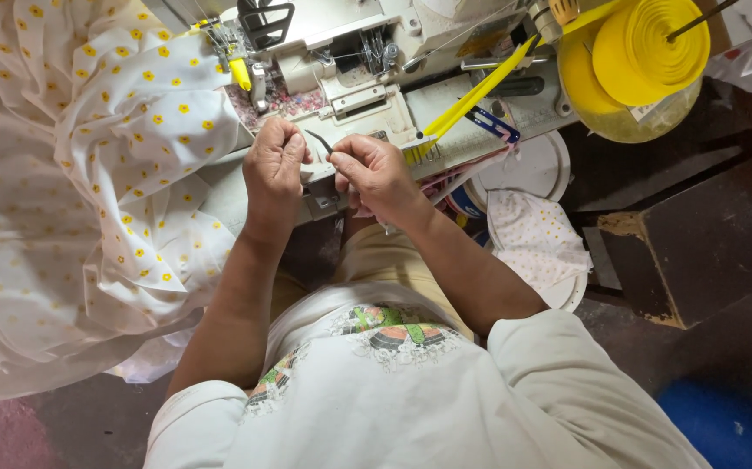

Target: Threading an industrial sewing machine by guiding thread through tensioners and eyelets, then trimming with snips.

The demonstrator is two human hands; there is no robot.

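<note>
A thin dark metal pair of tweezers (319,142) was pinched in the right hand (378,174) at upper centre of the frame, long axis slanting up-left toward the clenched left hand (273,161), just beside it, below the white sewing machine (350,52).

Garment sewing workshop. Industrial sewing machine (341,61) top centre, yellow binding tape roll (645,48) upper right, heap of white fabric with yellow dots (107,174) at left, scrap bucket (537,217) right of centre, bare concrete floor (697,174).
</note>
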